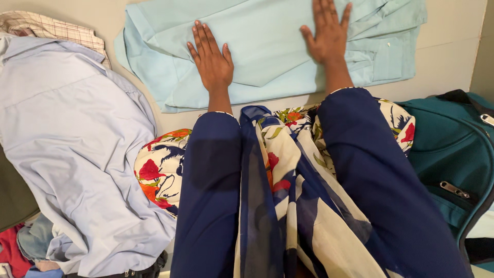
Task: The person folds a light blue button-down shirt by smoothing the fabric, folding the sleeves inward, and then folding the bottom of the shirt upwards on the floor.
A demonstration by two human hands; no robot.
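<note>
1. The left hand (212, 59) lay flat, fingers spread, palm down on the pale green garment (267, 51), gripping nothing.
2. The right hand (329, 33) was likewise open and pressed flat on the same garment, well apart from the left.
3. The pale green garment lay spread under both hands on a light surface (447, 51), reaching past each hand to either side.
4. Left of the left hand lay a pale blue shirt (72, 144), with a checked cloth (51, 28) beyond it.
5. Right of the right arm, nearer the person, sat a teal bag (453, 149) with zips.
6. Dark blue sleeves (211, 190) covered both arms, with a floral scarf (288, 175) hanging between them.
</note>
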